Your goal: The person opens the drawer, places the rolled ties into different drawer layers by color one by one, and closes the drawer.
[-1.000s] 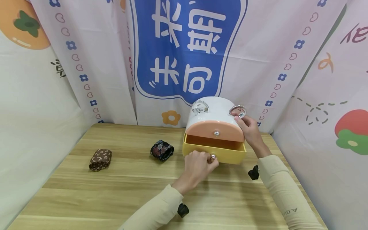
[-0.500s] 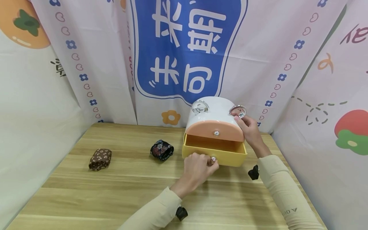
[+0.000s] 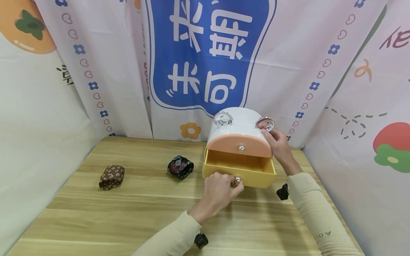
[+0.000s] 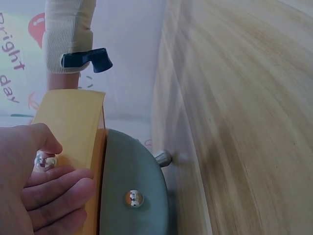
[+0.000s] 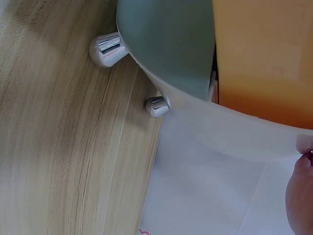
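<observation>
A clock-shaped drawer box (image 3: 240, 119) with a white body and silver bells stands at the back right of the table. Thumb and fingers of my left hand (image 3: 216, 190) pinch the silver knob (image 3: 238, 180) of its yellow drawer (image 3: 256, 177), which is pulled part way out; the part of its inside that shows is bare. Above it the orange drawer (image 3: 221, 144) is closed. The grey-green bottom drawer (image 4: 129, 169) is also closed, as the left wrist view shows. My right hand (image 3: 280, 147) holds the box's right side, thumb by the right bell (image 3: 265, 123).
On the wooden table (image 3: 144, 213) lie two rolled cloths, a black floral one (image 3: 180, 167) left of the box and a brown floral one (image 3: 112, 177) farther left. Printed curtains (image 3: 282, 81) hang close behind the box. Silver feet (image 5: 108, 50) raise it off the table.
The yellow drawer has slid a little farther out toward me, and my left hand has moved with it on the knob. My right hand and the box body have stayed in place.
</observation>
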Demonstrator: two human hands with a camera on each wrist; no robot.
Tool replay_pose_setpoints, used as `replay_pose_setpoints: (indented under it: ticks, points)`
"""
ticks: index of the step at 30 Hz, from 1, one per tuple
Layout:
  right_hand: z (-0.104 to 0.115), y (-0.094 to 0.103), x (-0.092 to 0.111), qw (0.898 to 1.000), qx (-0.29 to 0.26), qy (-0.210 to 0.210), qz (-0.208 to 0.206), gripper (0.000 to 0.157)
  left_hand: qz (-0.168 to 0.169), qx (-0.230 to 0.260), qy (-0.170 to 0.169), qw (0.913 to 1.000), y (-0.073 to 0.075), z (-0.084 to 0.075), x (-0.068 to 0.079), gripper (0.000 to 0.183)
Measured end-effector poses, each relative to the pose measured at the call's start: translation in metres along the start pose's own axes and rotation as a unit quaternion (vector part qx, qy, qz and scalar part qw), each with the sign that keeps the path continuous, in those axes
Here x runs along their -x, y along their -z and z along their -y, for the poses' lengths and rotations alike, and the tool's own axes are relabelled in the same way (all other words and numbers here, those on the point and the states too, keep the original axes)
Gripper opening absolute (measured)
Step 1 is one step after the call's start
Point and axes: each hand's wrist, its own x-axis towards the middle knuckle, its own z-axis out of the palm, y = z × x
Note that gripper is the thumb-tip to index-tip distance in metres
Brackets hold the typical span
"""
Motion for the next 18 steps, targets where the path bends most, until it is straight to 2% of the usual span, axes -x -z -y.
replay_pose_setpoints:
  ticks: [6, 18]
  points:
    - [0.0, -0.001, -0.001, 1.0, -0.005, 0.006, -0.001, 0.039, 0.002, 0.007, 0.0, 1.0, 0.002, -0.001, 0.003, 0.052]
    - [0.001, -0.001, 0.001, 1.0, 0.014, -0.01, 0.003, 0.045, 0.007, 0.01, -0.004, 0.9999, 0.008, -0.005, 0.011, 0.051]
